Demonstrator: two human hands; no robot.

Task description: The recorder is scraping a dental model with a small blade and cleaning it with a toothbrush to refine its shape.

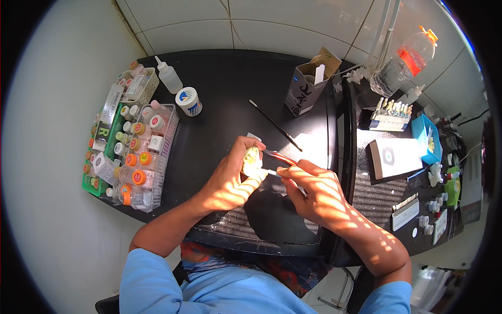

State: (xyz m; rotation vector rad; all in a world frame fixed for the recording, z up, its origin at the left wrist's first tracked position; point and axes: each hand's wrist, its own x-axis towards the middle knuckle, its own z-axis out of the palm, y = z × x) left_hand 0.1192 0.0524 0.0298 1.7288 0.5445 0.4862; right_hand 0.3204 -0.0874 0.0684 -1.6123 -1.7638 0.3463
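Note:
My left hand is closed around a small pale-yellow piece that looks like a dental cast, held over the dark table. In my right hand is a slim tool with a reddish handle, its thin end reaching the cast. Whether that end is a brush or a blade is too small to tell. A short whitish stick shows between the fingertips of both hands. Just beyond the hands, a black-handled brush lies slantwise on the table, and a small white piece peeks out past my left fingers.
At left stand a clear basket and a green basket of capped jars. A squeeze bottle and white tub are beside them. An opened box stands at back right; the right-hand table carries a blue tray and tooth shade guides.

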